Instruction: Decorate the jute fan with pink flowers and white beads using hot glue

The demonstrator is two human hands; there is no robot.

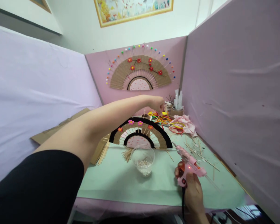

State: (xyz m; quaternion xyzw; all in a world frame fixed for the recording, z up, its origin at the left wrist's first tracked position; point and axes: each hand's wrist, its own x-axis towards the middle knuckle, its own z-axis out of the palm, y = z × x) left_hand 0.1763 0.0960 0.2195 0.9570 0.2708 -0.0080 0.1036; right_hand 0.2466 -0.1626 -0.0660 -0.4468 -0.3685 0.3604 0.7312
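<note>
My left hand [156,104] reaches across to the back right, over a heap of coloured pipe cleaners [162,118]. Its fingers are curled downward, and what they hold, if anything, is hidden. In my right hand [194,188] is a pink hot glue gun [190,163], its small light glowing, a clear glue stick at its rear and the nozzle pointing up and left. A decorated half-round fan [162,132] with black borders and small flowers stands mid-table. Before it sits a clear plastic cup [143,160] holding small white beads [144,164].
A larger burlap fan [119,73] with pom-pom tips is on the pink back panel [95,67]. Thin sticks [207,160] lie at right, more [104,153] at left beside cardboard [60,126]. Crumpled pink cloth [189,124] and a container of white sticks [177,111] stand back right.
</note>
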